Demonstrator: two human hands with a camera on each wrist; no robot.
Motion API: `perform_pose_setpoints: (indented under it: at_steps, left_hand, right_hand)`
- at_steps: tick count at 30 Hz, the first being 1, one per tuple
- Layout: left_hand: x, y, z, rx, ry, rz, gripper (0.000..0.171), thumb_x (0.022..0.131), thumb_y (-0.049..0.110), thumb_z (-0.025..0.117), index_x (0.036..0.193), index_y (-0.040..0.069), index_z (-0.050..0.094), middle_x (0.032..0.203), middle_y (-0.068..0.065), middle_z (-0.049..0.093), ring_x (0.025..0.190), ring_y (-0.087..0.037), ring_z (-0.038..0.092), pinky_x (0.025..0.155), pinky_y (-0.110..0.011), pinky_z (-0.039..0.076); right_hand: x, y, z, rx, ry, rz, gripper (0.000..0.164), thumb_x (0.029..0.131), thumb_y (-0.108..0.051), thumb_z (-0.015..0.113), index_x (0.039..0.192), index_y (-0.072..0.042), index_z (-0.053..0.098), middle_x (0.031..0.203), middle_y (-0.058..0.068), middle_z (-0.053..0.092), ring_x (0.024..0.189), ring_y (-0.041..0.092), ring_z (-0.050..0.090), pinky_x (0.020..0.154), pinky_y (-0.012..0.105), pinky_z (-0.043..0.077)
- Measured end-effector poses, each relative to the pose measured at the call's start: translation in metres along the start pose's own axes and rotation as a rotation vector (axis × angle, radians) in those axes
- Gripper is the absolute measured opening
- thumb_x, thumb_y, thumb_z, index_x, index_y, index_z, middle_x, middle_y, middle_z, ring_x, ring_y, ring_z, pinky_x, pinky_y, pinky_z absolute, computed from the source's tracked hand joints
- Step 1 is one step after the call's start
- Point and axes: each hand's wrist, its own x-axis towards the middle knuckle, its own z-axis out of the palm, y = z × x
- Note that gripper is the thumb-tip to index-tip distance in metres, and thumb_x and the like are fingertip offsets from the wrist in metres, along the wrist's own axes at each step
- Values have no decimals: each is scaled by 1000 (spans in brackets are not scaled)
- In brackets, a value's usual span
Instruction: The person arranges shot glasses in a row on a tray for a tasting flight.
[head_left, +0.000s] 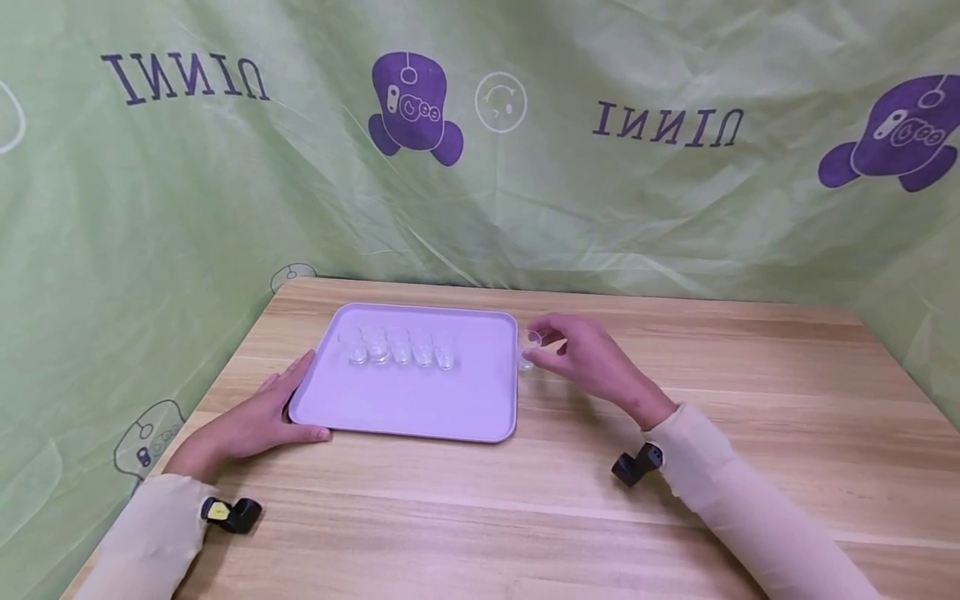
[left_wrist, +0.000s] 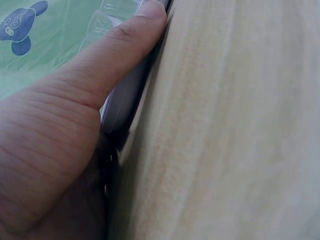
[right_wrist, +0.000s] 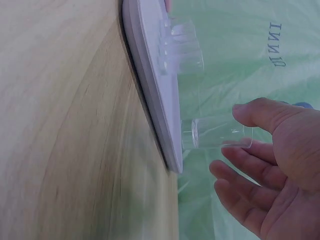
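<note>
A lilac rectangular tray [head_left: 420, 404] lies on the table and bears a row of several small clear glasses [head_left: 401, 353]. My left hand [head_left: 258, 417] rests against the tray's near left corner, thumb stretched along the front edge and fingers along the left side. By the tray's right edge, my right hand [head_left: 592, 358] pinches another clear glass [right_wrist: 212, 132] near its rim, between thumb and fingers. That glass is upright; whether its base touches the table I cannot tell. The other fingers of the right hand are loosely spread below the thumb in the right wrist view.
The wooden table [head_left: 750, 400] extends to the right and in front of the tray. A green printed cloth [head_left: 525, 217] hangs behind it and at both sides. A small black camera sits on each wrist, over light sleeves [head_left: 750, 500].
</note>
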Motion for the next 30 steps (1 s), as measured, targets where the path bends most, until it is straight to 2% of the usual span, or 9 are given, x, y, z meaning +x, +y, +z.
perform_pose_setpoints:
  at_steps: [14, 30]
  left_hand:
    - [-1, 1, 0, -6, -4, -7, 120, 84, 42, 85, 166, 7, 4, 167, -28, 10, 150, -52, 6, 119, -61, 1]
    - [0, 0, 1, -4, 1, -5, 121, 84, 42, 86, 166, 6, 4, 167, -29, 10, 151, -52, 7, 119, -60, 1]
  right_hand:
    - [16, -8, 26, 34, -39, -19, 30, 91, -18, 81, 117, -5, 72, 107, 2, 72, 101, 19, 69, 83, 34, 57]
    - [30, -15, 46, 14, -81, -26, 33, 92, -19, 80, 120, -3, 71, 112, 6, 72, 101, 21, 70, 88, 36, 56]
